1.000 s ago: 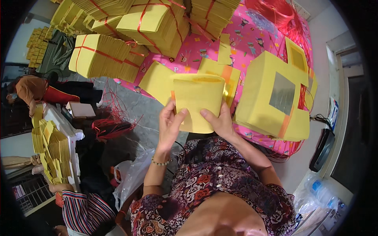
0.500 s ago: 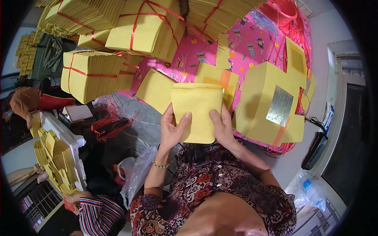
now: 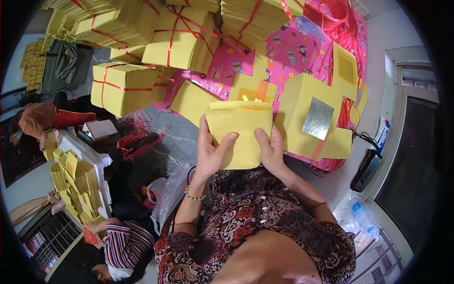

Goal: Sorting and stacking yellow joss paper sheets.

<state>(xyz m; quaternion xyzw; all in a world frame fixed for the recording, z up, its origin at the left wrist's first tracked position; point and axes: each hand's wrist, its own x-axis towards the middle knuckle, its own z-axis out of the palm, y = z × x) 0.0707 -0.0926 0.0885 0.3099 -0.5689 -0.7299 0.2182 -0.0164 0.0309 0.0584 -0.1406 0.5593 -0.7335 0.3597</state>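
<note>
Between my hands I hold a folded wad of yellow paper (image 3: 239, 142), upright in front of my chest. My left hand (image 3: 213, 151) grips its left side, thumb flat on the near face and fingers behind. On the right side my right hand (image 3: 270, 147) holds it the same way. Its top edge bows apart a little, showing layers inside. Just beyond lie a yellow sheet with an orange strip (image 3: 253, 88) and a plain yellow stack (image 3: 190, 102). To the right is a large yellow stack bearing a silver patch (image 3: 318, 118).
Bundles of yellow paper tied with red ribbon (image 3: 182, 42) crowd the far left of the pink patterned cover (image 3: 286, 57). Red string (image 3: 338, 21) hangs at far right. Leftward, a person in a striped top (image 3: 125, 244) sits by a white table (image 3: 105, 163) of paper; another person (image 3: 33, 118) is behind.
The wad's top edge has parted and bends more, and it has tilted slightly. My hands keep their hold. The whole view has shifted a little, and the striped person's head now shows.
</note>
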